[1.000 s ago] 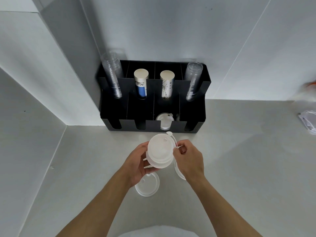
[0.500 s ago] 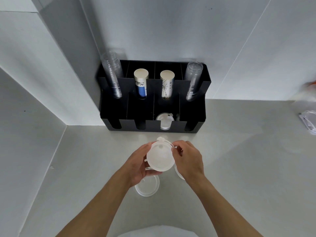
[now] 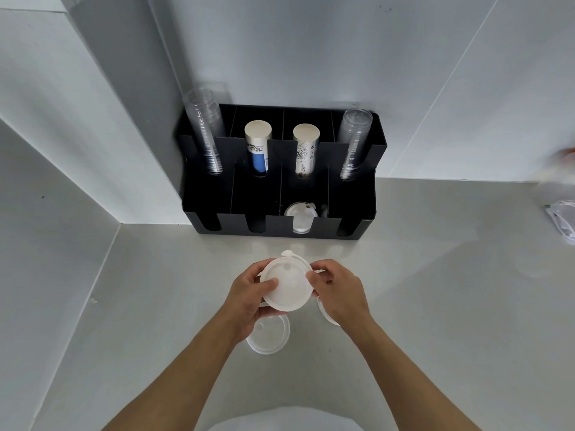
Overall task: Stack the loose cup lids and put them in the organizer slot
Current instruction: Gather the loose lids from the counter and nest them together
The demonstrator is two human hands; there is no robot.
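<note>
A small stack of white cup lids [image 3: 287, 283] is held above the counter between both hands. My left hand [image 3: 249, 298] grips its left and lower rim with the thumb on top. My right hand [image 3: 337, 290] pinches its right rim. One loose lid [image 3: 272, 339] lies on the counter below my left hand. Another loose lid [image 3: 325, 315] is mostly hidden under my right hand. The black organizer [image 3: 351, 209] stands against the wall, and lids [image 3: 301, 217] sit in its third front slot.
The organizer's back row holds a clear cup stack [image 3: 203, 132] at left, two paper cup stacks [image 3: 257, 144] in the middle and a clear cup stack [image 3: 354, 141] at right. A white wall corner [image 3: 102, 144] juts out at left. A clear bag [image 3: 563, 222] lies at the counter's right edge.
The lid stack has tilted flatter and dropped slightly toward me. My left thumb has come onto the top lid, and my right fingers have shifted along the right rim.
</note>
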